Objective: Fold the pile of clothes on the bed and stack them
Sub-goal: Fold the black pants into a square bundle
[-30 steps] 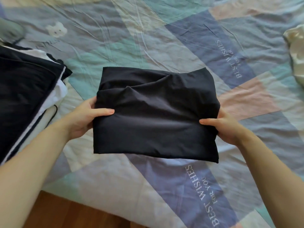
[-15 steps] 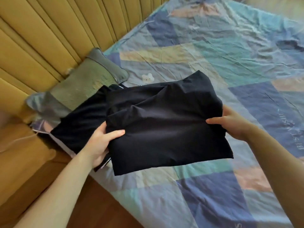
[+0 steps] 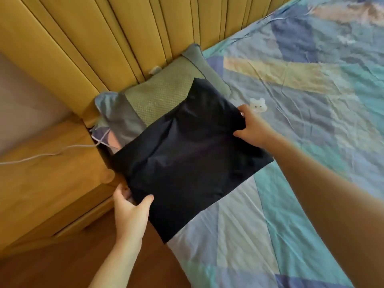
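A folded black garment (image 3: 187, 154) lies spread near the bed's left edge, just in front of the pillow. It covers the stack of folded clothes that stood here, so the stack is hidden. My left hand (image 3: 131, 208) grips the garment's near left corner, thumb on top and fingers under. My right hand (image 3: 252, 126) holds its far right edge, fingers curled around the cloth.
A green and grey pillow (image 3: 158, 96) leans against the yellow padded headboard (image 3: 104, 38). A wooden bedside cabinet (image 3: 45, 173) with a white cable (image 3: 49, 153) stands left of the bed. The patchwork sheet (image 3: 311, 100) stretches right, printed with a small white bear (image 3: 257, 104).
Both hands carried the black garment left from the middle of the bed and lowered it over the dark stack by the pillow. The view swung left with it.
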